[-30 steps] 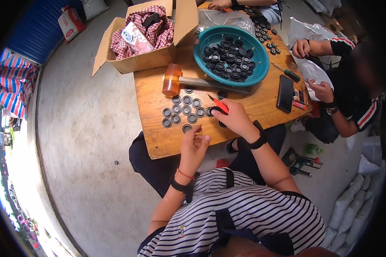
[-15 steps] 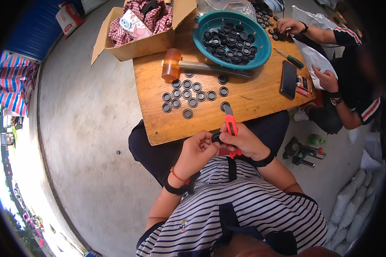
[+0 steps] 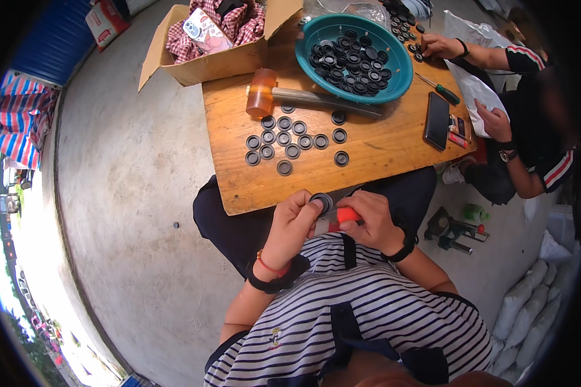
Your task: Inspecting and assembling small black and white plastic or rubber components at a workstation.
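Note:
My left hand (image 3: pixel 295 222) pinches a small black round ring part (image 3: pixel 322 202) close to my chest, just off the near edge of the wooden board (image 3: pixel 381 151). My right hand (image 3: pixel 371 222) is closed on a red-handled tool (image 3: pixel 344 216) whose tip meets that part. On the board lie several more black round parts (image 3: pixel 284 138) in loose rows. A rubber-headed mallet (image 3: pixel 265 93) lies behind them, handle to the right.
A teal bowl (image 3: pixel 400 71) full of black parts sits at the board's far right. An open cardboard box (image 3: pixel 206 61) with checked cloth stands far left. A dark phone (image 3: pixel 437 120) and green screwdriver (image 3: pixel 438 89) lie right. Another person (image 3: pixel 529 135) sits at right, hands at the board.
My hands have drawn back from the rows of parts toward my chest. The left hand has picked up one black part and the red-handled tool now meets it.

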`<move>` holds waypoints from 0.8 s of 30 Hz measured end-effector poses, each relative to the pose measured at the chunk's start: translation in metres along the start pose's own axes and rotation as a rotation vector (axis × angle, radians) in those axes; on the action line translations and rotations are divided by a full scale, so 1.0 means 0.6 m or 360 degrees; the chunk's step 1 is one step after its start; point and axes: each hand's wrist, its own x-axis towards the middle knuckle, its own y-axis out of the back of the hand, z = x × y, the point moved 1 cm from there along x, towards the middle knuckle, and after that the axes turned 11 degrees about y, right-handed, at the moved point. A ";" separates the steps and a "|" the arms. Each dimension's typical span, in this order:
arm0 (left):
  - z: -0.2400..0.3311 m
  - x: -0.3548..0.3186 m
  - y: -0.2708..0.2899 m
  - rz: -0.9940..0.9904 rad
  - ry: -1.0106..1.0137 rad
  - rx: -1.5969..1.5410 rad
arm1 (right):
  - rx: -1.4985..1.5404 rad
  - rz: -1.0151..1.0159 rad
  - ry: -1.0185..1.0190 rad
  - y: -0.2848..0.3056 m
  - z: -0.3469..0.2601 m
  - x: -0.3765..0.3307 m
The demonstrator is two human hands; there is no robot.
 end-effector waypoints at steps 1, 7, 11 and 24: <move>-0.001 0.001 0.001 -0.0008 0.0000 0.0006 | -0.0060 -0.0014 0.0041 0.000 0.000 0.002; 0.004 0.000 0.007 -0.0138 0.0144 -0.0169 | -0.0186 0.0039 0.0071 -0.010 0.002 0.003; 0.004 -0.010 0.007 -0.0410 0.0261 -0.0153 | 0.0326 0.0072 -0.0976 -0.017 0.024 -0.005; -0.003 -0.006 0.012 -0.0307 0.0217 -0.0104 | 0.0049 -0.0072 0.0106 -0.006 0.008 -0.002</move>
